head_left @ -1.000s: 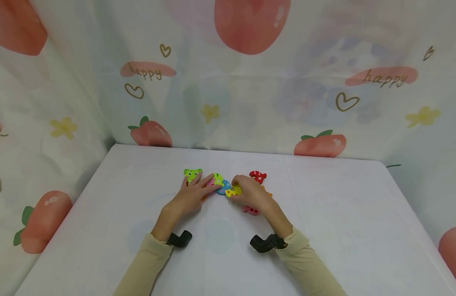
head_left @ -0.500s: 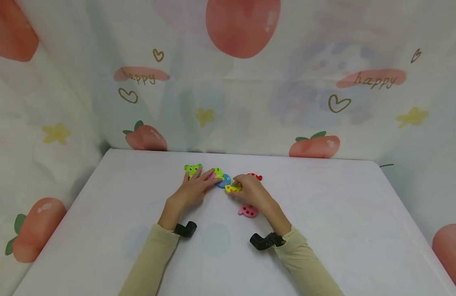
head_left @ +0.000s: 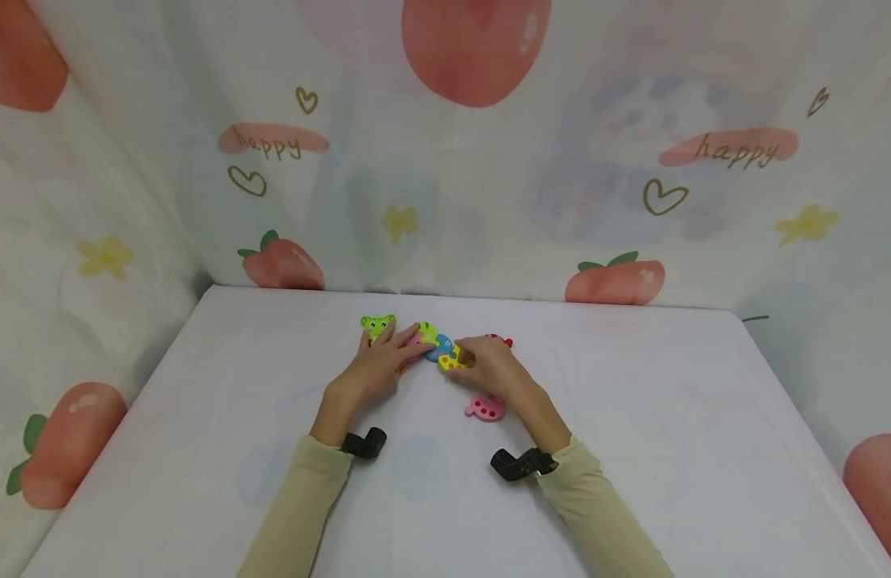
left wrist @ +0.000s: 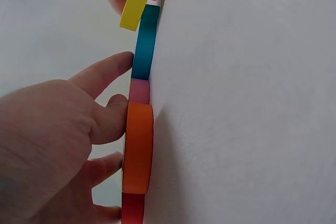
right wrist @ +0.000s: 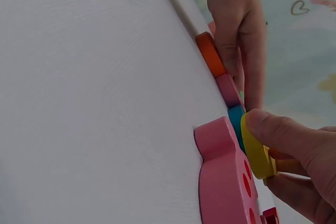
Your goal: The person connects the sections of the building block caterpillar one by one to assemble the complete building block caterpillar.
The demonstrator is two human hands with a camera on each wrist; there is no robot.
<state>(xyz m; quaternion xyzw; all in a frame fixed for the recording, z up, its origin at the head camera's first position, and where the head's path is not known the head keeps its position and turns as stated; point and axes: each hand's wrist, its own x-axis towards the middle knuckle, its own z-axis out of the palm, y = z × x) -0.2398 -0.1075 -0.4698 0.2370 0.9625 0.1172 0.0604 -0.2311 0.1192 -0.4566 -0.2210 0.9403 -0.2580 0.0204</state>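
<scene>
My left hand (head_left: 369, 369) lies with spread fingers on a row of painted wooden puzzle pieces, its fingertips touching their tops. Under and beside it are a green animal-head piece (head_left: 376, 324), an orange piece (left wrist: 138, 148), a pink piece (left wrist: 139, 91), a green piece (head_left: 428, 330) and a blue piece (left wrist: 145, 43). My right hand (head_left: 498, 371) pinches a yellow spotted piece (right wrist: 256, 150) between thumb and fingers. In the left wrist view this yellow piece is tilted, overlapping the blue piece's end. The left palm hides part of the row.
A pink piece with red dots (head_left: 485, 409) lies on the white table (head_left: 431, 514) just below my right hand. Beyond that hand, a red piece (head_left: 508, 343) is partly covered. A printed curtain (head_left: 474, 193) hangs behind the table's far edge.
The head view has shifted slightly. The yellow piece has turned a little at the blue piece's end, still pinched. An orange piece seen earlier beside the right hand is now hidden; the left hand stays put.
</scene>
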